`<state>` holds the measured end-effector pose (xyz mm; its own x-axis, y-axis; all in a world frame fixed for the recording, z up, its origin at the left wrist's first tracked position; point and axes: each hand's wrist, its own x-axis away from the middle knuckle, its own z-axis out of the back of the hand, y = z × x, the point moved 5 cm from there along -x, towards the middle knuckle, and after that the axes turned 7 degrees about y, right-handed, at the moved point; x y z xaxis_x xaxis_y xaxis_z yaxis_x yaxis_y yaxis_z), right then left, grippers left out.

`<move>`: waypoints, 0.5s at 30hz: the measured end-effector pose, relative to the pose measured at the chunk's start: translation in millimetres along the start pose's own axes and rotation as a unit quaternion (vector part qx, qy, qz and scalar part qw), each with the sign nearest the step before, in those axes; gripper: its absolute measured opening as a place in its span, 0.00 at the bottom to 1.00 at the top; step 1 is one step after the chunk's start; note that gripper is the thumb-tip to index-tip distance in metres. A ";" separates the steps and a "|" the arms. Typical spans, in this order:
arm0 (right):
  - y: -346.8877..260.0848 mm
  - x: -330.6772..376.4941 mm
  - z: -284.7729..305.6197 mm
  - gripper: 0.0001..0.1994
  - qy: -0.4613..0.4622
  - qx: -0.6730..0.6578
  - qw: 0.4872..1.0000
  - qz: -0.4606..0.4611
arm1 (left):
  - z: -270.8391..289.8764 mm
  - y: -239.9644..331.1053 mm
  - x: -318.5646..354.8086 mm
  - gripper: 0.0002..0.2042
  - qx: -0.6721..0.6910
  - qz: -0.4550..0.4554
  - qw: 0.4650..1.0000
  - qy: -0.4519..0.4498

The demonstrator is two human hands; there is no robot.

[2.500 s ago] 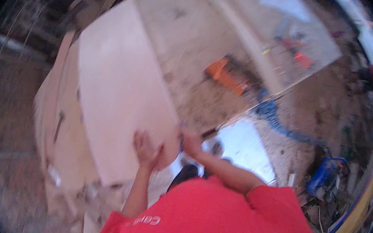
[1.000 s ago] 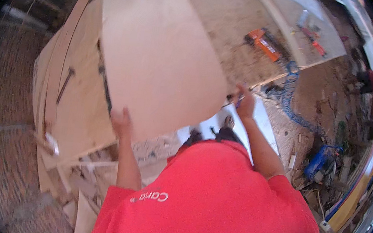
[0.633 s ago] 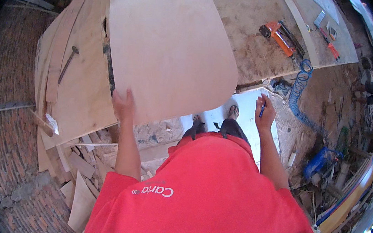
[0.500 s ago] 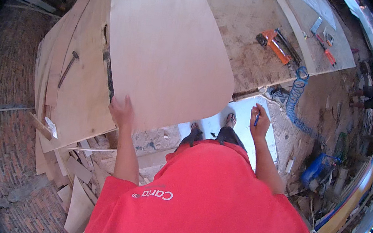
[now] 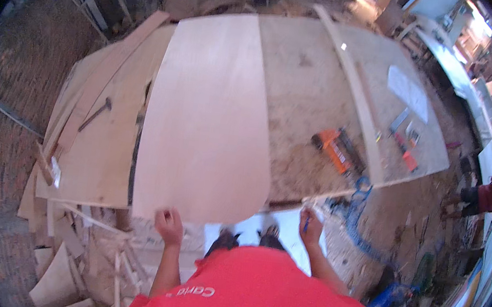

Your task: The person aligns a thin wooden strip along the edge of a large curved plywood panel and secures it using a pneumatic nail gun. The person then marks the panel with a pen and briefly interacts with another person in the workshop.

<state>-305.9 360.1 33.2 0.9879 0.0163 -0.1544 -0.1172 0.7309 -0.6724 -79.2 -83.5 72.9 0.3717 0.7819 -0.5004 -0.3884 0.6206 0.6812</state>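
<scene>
A long pale plywood panel (image 5: 210, 119) with a rounded near right corner lies over the worktable, its near end jutting past the table edge. At that near end, toward the left, my left hand (image 5: 168, 227) is closed with its fingers curled, slightly blurred. It overlaps the panel's edge in view, and I see nothing in its fingers; whether it touches the panel I cannot tell. My right hand (image 5: 311, 231), off the panel's near right corner, is closed around a blue pen (image 5: 306, 225).
An orange tool (image 5: 336, 151), a long wooden strip (image 5: 356, 93), a paper sheet (image 5: 409, 92) and a red-handled tool (image 5: 406, 156) lie on the table's right part. A hammer (image 5: 96, 114) rests at left. A blue coiled hose (image 5: 357, 218) hangs right. Wood offcuts (image 5: 55, 280) litter the lower left.
The view has tilted up, showing the panel's far end. My left hand has gone from the panel's left edge to its near end. My right hand still holds the pen.
</scene>
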 end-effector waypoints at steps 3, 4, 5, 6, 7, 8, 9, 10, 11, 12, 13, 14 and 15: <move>20.4 -24.4 2.1 0.13 0.007 -0.035 0.998 0.055 | -29.5 48.5 61.6 0.21 -0.025 0.132 0.979 -0.150; 12.9 -34.6 7.5 0.12 -0.009 -0.049 0.997 0.059 | -42.1 39.9 94.6 0.21 0.047 0.308 0.921 -0.232; 10.2 -46.0 10.5 0.12 -0.017 -0.068 0.995 0.070 | -57.2 40.8 126.5 0.23 0.120 0.466 0.821 -0.307; 11.7 -54.1 11.8 0.12 -0.023 -0.086 0.993 0.077 | -65.3 53.9 141.1 0.25 0.150 0.534 0.779 -0.292; 13.4 -64.3 11.6 0.11 -0.024 -0.091 0.991 0.092 | -64.6 73.4 156.7 0.28 0.177 0.602 0.730 -0.271; 16.0 -74.3 11.1 0.11 -0.024 -0.095 0.990 0.106 | -66.5 86.0 168.8 0.32 0.204 0.664 0.675 -0.250; 18.4 -79.8 10.2 0.11 -0.026 -0.099 0.988 0.117 | -73.5 86.2 174.4 0.34 0.244 0.676 0.657 -0.230; 15.8 -85.0 14.1 0.11 -0.037 -0.097 0.987 0.121 | -83.3 83.5 182.3 0.37 0.283 0.688 0.634 -0.210; 13.6 -93.1 17.4 0.10 -0.048 -0.095 0.987 0.124 | -93.9 80.1 188.6 0.40 0.321 0.698 0.611 -0.191; 15.3 -98.2 23.9 0.10 -0.059 -0.088 0.987 0.124 | -104.9 79.5 191.4 0.39 0.338 0.690 0.616 -0.176; 17.6 -103.4 29.3 0.10 -0.049 -0.101 0.984 0.141 | -118.7 81.2 186.4 0.38 0.356 0.679 0.621 -0.162; 22.0 -104.0 35.4 0.10 -0.041 -0.102 0.984 0.142 | -129.9 82.5 181.7 0.38 0.374 0.668 0.626 -0.149; 22.3 -106.2 41.8 0.10 -0.032 -0.103 0.983 0.146 | -140.5 79.2 179.3 0.35 0.414 0.662 0.610 -0.133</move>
<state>-409.2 403.2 64.9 0.9123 0.2535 -0.3217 -0.4093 0.5352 -0.7389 -161.8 114.1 -38.0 0.3601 0.4599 0.8117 0.0207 -0.8738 0.4859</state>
